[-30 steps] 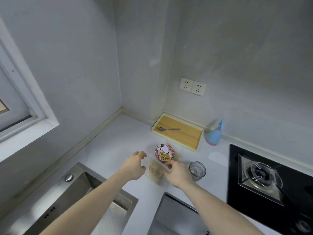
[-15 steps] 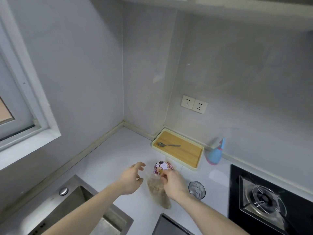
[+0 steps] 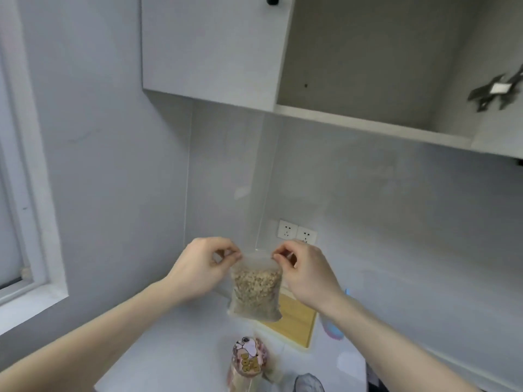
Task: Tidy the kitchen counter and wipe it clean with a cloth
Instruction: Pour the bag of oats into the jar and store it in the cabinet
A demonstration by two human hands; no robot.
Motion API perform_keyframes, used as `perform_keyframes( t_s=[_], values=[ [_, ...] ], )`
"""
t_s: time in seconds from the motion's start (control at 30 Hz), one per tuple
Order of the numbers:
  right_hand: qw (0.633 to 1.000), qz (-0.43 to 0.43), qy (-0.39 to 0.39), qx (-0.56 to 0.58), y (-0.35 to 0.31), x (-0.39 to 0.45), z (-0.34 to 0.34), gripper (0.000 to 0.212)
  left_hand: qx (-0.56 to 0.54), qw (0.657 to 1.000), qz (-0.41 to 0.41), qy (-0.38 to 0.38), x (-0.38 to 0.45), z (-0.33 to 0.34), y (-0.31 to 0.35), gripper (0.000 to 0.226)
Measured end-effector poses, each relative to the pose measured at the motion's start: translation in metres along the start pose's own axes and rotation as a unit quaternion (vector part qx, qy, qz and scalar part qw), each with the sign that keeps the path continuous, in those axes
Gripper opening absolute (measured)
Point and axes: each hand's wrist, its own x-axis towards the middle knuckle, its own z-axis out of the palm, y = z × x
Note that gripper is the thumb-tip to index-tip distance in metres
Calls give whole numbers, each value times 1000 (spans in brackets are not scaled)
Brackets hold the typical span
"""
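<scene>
While both hands hold it up, the clear bag of grain point(image 3: 256, 290) hangs in mid-air at the centre of view, above the counter point(image 3: 175, 346) and in front of the wall.

Left hand point(image 3: 202, 268): thumb and fingertips pinch the bag's top left corner.
Right hand point(image 3: 304, 271): thumb and fingertips pinch the top right corner; the top edge is stretched between the two.

Wall cupboard point(image 3: 368, 80), 1 o'clock: open, its visible shelf bare; a likely place for the bag, though that is a guess.

Left on the counter:
- printed snack bag point(image 3: 249, 360), 6 o'clock, below the hanging bag.
- glass point(image 3: 308, 383), 5 o'clock, just beside the snack bag, cut off by the frame.
- wooden tray point(image 3: 294, 321), 5 o'clock, partly behind the bag.
- blue object point(image 3: 334, 332), 4 o'clock, half hidden by the right forearm.

Progress, as judged: early. One item lifted, none seen stowed; several remain. No cloth in view; wiping not yet begun.
</scene>
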Motion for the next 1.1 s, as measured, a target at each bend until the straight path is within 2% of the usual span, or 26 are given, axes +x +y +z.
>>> perform_keyframes(
  t_s=[0.17,0.37,0.57,0.8,1.1],
  values=[
    [996,-40,86,1,-39,44,-66,8,29,993,80,86,61,-51,58,11],
    [984,-71,161,14,-78,85,-129,11,44,984,119,126,122,-103,112,13],
    [963,-76,257,13,-110,130,-186,10,-11,982,131,137,174,-142,159,14],
    [951,-38,306,33,-117,180,-229,12,-109,981,99,129,224,-149,193,12],
    [926,-35,375,30,-83,215,-259,10,-91,975,118,167,308,-139,248,12]
  ],
)
